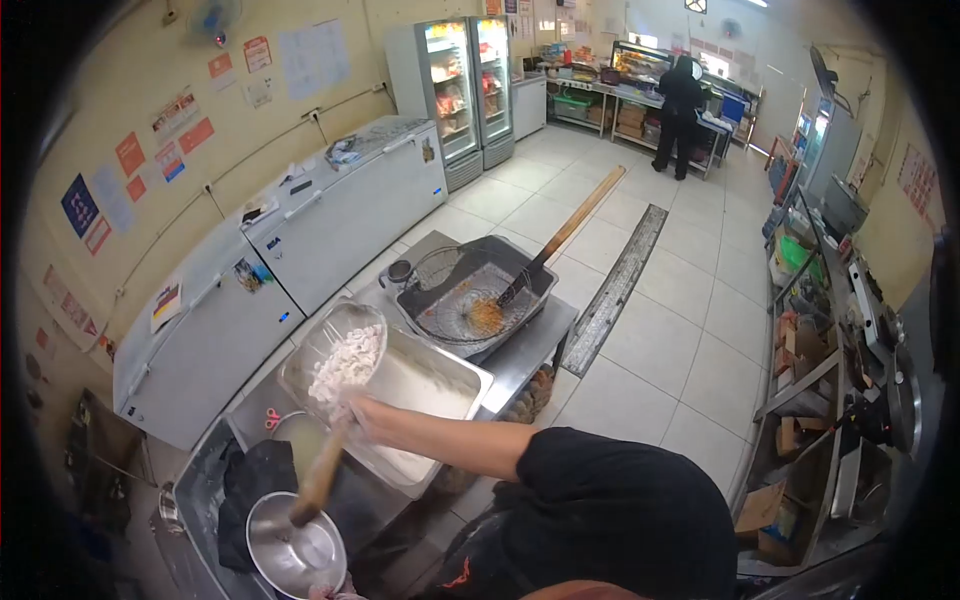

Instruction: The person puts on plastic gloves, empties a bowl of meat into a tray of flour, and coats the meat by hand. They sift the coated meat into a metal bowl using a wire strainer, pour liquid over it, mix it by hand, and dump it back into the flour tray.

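My right hand reaches out from a black sleeve and is closed round the wooden handle of a wire strainer. Pale, flour-coated pieces lie in the strainer, which is tilted over the left end of a steel tray of white powder. The handle's free end hangs above a steel bowl. At the bottom edge, my left hand grips the bowl's rim; only part of it shows.
Behind the tray stands a fryer with a wire basket, browned bits and a long wooden-handled tool. Red scissors and dark cloth lie at left. Freezers line the wall. A person in black stands far back. Shelves stand right.
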Tool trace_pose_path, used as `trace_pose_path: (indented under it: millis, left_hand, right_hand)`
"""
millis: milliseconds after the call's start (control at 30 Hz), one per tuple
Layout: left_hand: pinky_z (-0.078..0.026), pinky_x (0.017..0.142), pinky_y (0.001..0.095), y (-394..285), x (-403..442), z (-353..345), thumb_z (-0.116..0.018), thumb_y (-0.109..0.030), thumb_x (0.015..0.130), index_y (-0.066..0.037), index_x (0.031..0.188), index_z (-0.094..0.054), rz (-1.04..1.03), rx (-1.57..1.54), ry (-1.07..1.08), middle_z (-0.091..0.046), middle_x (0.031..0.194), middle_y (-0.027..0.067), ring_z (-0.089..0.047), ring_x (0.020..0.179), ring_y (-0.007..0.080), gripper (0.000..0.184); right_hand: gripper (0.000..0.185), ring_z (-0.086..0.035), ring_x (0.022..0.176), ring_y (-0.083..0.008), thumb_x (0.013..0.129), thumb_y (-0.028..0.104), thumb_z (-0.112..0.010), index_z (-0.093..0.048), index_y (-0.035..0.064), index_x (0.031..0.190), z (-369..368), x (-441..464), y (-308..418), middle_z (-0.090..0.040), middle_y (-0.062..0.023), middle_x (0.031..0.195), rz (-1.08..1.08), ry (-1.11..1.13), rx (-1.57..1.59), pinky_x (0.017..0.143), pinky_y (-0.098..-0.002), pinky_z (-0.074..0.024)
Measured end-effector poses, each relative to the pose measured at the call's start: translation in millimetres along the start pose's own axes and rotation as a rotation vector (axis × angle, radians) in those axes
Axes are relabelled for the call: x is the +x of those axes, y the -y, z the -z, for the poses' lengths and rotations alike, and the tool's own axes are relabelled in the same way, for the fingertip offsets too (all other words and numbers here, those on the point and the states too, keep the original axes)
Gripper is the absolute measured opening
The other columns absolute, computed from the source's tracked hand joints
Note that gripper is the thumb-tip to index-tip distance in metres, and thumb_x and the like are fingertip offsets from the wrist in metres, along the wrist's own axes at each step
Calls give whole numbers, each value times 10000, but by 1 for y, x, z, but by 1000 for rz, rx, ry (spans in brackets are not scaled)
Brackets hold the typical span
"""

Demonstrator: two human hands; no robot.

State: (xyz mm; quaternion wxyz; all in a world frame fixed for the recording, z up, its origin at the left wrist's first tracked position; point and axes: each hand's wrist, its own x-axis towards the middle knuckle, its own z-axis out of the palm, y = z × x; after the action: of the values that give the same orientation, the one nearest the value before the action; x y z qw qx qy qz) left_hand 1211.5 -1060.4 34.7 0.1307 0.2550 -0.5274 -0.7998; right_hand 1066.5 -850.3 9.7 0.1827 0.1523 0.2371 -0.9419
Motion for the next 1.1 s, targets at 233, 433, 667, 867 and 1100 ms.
trace_pose_path:
  millis: [233, 433, 667, 867, 1100]
  left_hand:
    - [-507, 620, 391, 2, -1, 2, -523, -226, 807, 3, 1039, -551, 43, -8, 5, -598, 894, 116, -568, 720, 216, 327]
    - [-534, 688, 402, -6, -8, 34, -549, -193, 796, 21, 1000, -555, 36, -61, -35, -590, 911, 121, -581, 794, 223, 295]
    - [-555, 747, 422, -26, -67, 73, -589, -124, 741, 43, 962, -558, -22, -250, -270, -572, 941, 150, -591, 862, 229, 279]
    - [-554, 744, 456, -29, -81, 82, -536, -80, 702, 36, 1175, -487, 79, -190, -232, -566, 1061, 170, -606, 899, 284, 490]
    - [-515, 870, 538, -34, -93, 75, -515, -42, 681, 108, 1173, -444, 75, -113, -144, -536, 1151, 222, -558, 1074, 361, 520]
  right_hand:
    - [84, -551, 597, -178, 849, 158, -537, -569, 80, 853, 28, 14, -20, -524, -46, 665, 27, 106, 1, 533, -305, -476]
    - [58, -594, 721, -177, 780, 61, -621, -590, 51, 828, 10, -55, 10, -591, -71, 776, 147, 291, -212, 626, -311, -490]
    - [129, -508, 578, -159, 859, 171, -498, -541, 115, 751, 44, -33, 20, -485, -20, 644, -436, 202, 332, 546, -338, -458]
    - [51, -547, 629, -157, 809, 118, -577, -592, 80, 838, 23, -45, 28, -555, -48, 722, -58, 118, -159, 563, -346, -477]
    - [86, -557, 658, -162, 829, 147, -570, -574, 62, 834, 22, -29, 23, -563, -41, 742, -118, 256, -220, 592, -314, -472]
